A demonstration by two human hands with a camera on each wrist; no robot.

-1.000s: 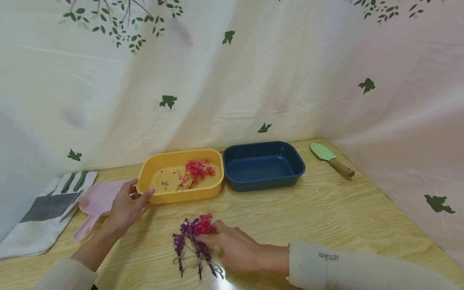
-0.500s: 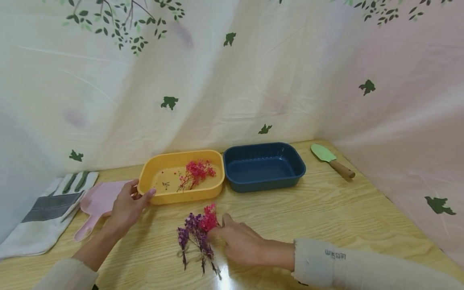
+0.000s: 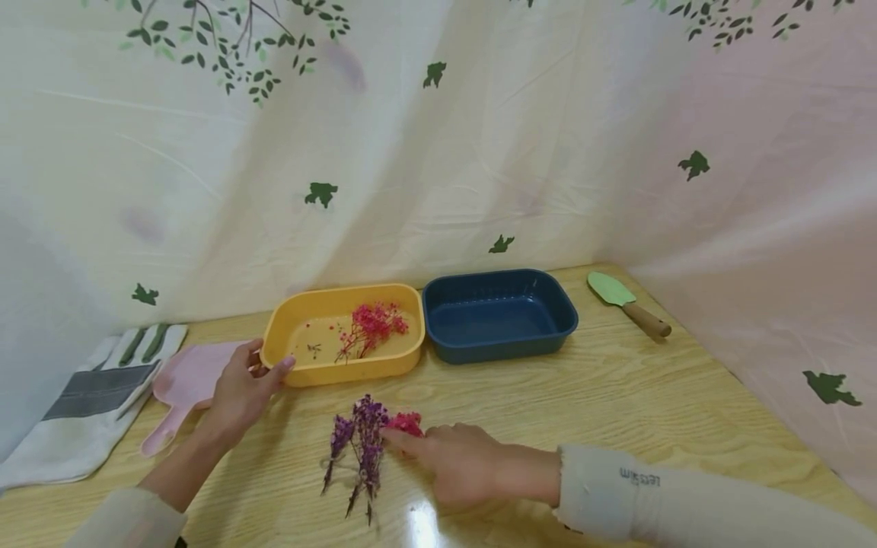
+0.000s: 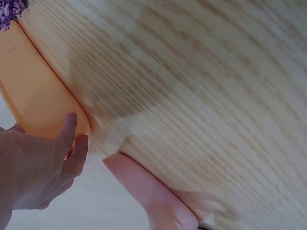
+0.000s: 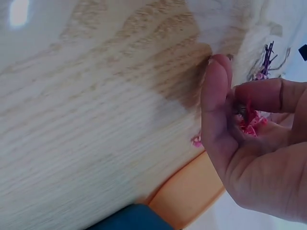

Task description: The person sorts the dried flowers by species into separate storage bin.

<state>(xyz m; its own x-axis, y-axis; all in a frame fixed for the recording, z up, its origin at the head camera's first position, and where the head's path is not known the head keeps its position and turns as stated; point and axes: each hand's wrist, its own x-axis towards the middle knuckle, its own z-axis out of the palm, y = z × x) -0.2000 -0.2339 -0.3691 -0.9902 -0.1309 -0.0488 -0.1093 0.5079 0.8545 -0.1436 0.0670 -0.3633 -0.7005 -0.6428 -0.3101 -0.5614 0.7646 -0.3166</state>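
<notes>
My left hand (image 3: 243, 392) grips the left end of the yellow tray (image 3: 342, 371), thumb at the front rim and fingers round the side. A sprig of red dried flowers (image 3: 373, 321) and some loose bits lie in that tray. In front of it, my right hand (image 3: 469, 463) pinches a red flower sprig (image 3: 407, 423) between thumb and fingers; the hand partly hides the sprig. One finger (image 3: 404, 440) points out to the left, its tip right at the purple dried flowers (image 3: 370, 434). Those purple sprigs have their stems towards me, and one smaller sprig (image 3: 340, 435) stands apart on the left.
A dark blue tray (image 3: 503, 352) stands against the yellow tray's right end. Further right is a trowel (image 3: 626, 302) with a green blade and wooden handle. At the left are a pink handled tray (image 3: 195, 373) and white-grey gloves (image 3: 96, 392). A printed cloth (image 3: 445, 167) hangs behind.
My right hand has come down slightly and stretched one finger out. The red sprig has shifted right and lower, and the purple sprigs have turned more upright in view. My left hand stays put.
</notes>
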